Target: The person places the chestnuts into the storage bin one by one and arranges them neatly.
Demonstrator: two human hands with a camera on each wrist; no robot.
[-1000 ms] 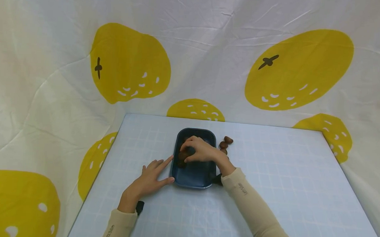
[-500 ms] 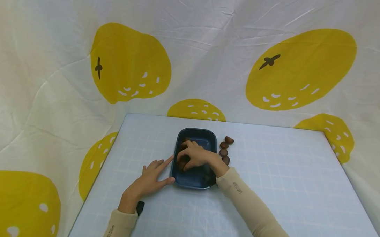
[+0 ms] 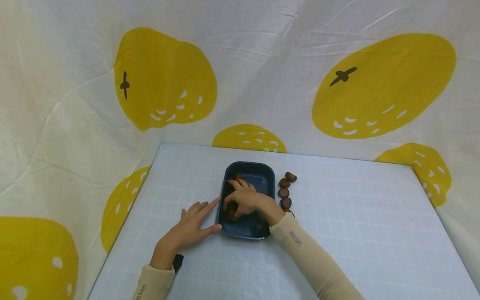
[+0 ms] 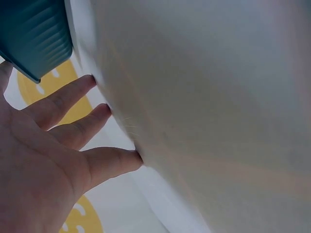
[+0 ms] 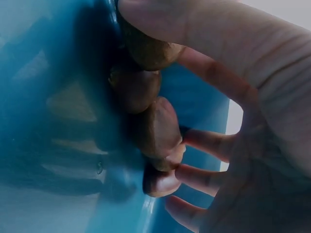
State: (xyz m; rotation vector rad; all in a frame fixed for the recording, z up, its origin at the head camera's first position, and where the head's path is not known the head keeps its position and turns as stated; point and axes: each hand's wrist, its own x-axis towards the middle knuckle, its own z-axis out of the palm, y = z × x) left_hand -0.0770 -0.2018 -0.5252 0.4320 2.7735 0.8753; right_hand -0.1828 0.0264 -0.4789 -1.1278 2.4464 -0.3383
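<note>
In the head view a dark blue rectangular tray (image 3: 241, 231) stands on the table, with several brown chestnuts along its left side. My right hand (image 3: 248, 201) reaches into it. The right wrist view shows thumb and index finger pinching one chestnut (image 5: 148, 51), while the other fingertips lie by more chestnuts (image 5: 156, 128) in a row. My left hand (image 3: 187, 227) is spread flat at the tray's left, index finger and thumb touching its edge. In the left wrist view its other fingertips (image 4: 131, 156) rest on the table beside the tray's ribbed wall (image 4: 41, 36).
Just right of the tray, several chestnuts (image 3: 286, 203) form a column on the pale blue checked table (image 3: 360, 229); the nearest is partly hidden by the right sleeve (image 3: 300, 242). A white cloth (image 3: 266, 80) with yellow fruit prints hangs behind and at the sides.
My right hand has shifted slightly toward the near left of the tray and lowered onto the chestnuts there. More of the column outside now shows. The left hand stays in place.
</note>
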